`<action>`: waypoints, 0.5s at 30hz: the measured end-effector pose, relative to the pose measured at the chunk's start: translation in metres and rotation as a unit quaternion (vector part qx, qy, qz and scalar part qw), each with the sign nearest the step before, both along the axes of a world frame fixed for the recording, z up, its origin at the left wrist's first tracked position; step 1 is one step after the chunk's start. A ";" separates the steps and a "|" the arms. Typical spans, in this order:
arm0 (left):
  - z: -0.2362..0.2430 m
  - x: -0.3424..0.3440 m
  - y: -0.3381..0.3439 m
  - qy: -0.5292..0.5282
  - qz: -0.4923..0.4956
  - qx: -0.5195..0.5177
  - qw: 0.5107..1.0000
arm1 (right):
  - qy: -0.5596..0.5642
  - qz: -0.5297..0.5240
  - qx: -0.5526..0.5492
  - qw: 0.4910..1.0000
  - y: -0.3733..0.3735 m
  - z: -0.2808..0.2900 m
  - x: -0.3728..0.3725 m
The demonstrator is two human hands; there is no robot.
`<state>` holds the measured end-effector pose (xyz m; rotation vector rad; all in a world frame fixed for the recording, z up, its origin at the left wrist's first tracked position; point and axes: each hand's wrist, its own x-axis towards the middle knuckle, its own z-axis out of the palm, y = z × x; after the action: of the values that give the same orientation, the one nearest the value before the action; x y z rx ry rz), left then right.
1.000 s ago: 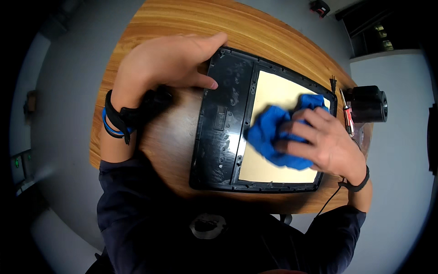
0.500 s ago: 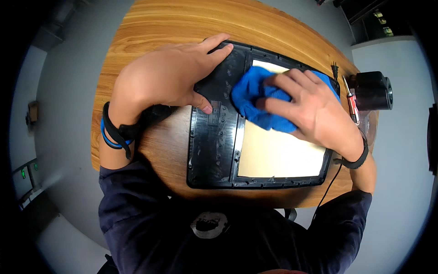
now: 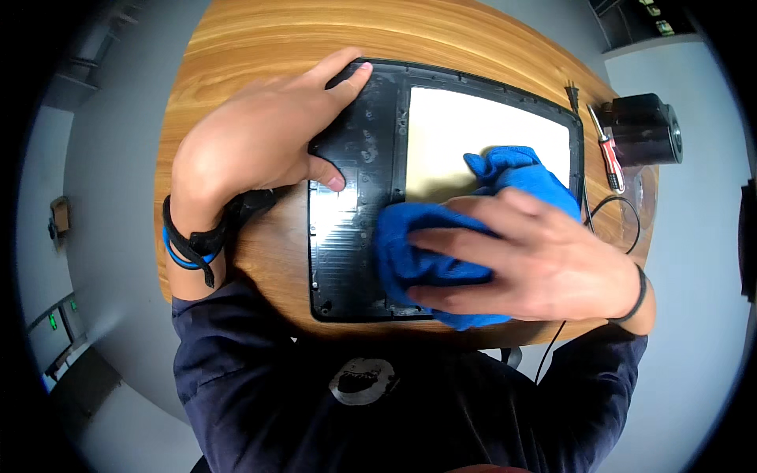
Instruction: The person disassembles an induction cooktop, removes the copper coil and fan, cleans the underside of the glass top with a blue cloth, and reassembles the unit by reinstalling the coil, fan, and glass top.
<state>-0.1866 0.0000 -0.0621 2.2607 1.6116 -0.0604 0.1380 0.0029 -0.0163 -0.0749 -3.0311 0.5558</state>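
A black plastic frame panel (image 3: 359, 244) with a pale cream rectangular sheet (image 3: 441, 138) set in its right part lies on the wooden table. My left hand (image 3: 260, 130) braces its left side, with fingers stretched over the far left corner and the thumb lying on the black surface. Bunched under my right hand (image 3: 528, 260) is a blue cloth (image 3: 402, 236), gripped by bent fingers and pressed on the panel's near part. The cloth and hand hide the near right portion of the sheet and frame.
On the table's right side lie a red-and-white-handled screwdriver (image 3: 609, 158) and a black power plug (image 3: 572, 94) with its cord. A black boxy device (image 3: 643, 126) stands by the right edge. The wooden table (image 3: 268, 39) extends beyond the panel.
My right hand has moved the blue cloth from the far part of the sheet toward me, to the panel's near edge. My left hand keeps its place on the panel.
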 end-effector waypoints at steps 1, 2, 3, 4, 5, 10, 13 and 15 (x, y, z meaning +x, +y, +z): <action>0.003 0.002 0.002 -0.001 0.002 -0.007 1.000 | -0.006 0.015 -0.001 1.000 -0.003 -0.012 0.000; 0.005 0.004 0.003 0.002 0.004 -0.014 1.000 | -0.023 0.027 0.003 0.999 -0.005 -0.013 -0.001; 0.008 0.007 0.005 0.005 0.006 -0.020 1.000 | -0.040 0.038 0.006 0.998 -0.008 -0.014 -0.002; 0.008 0.008 0.003 0.009 0.017 -0.028 0.999 | -0.058 0.042 -0.007 0.997 -0.006 -0.011 0.000; 0.008 0.008 0.001 0.009 0.021 -0.027 0.999 | -0.077 0.046 -0.020 0.996 -0.004 -0.007 0.004; 0.003 0.008 -0.004 0.012 0.026 -0.018 0.999 | -0.194 0.024 -0.091 0.977 0.002 0.011 0.036; -0.002 0.005 -0.008 -0.001 -0.006 0.033 0.999 | -0.303 -0.032 -0.097 0.948 0.016 0.031 0.051; 0.000 0.004 -0.005 -0.010 -0.014 0.028 0.999 | -0.235 -0.098 -0.037 0.966 0.024 0.036 0.064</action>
<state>-0.1831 -0.0046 -0.0617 2.3192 1.5894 0.0005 0.2018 0.0272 0.0193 -0.5841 -3.3894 0.7216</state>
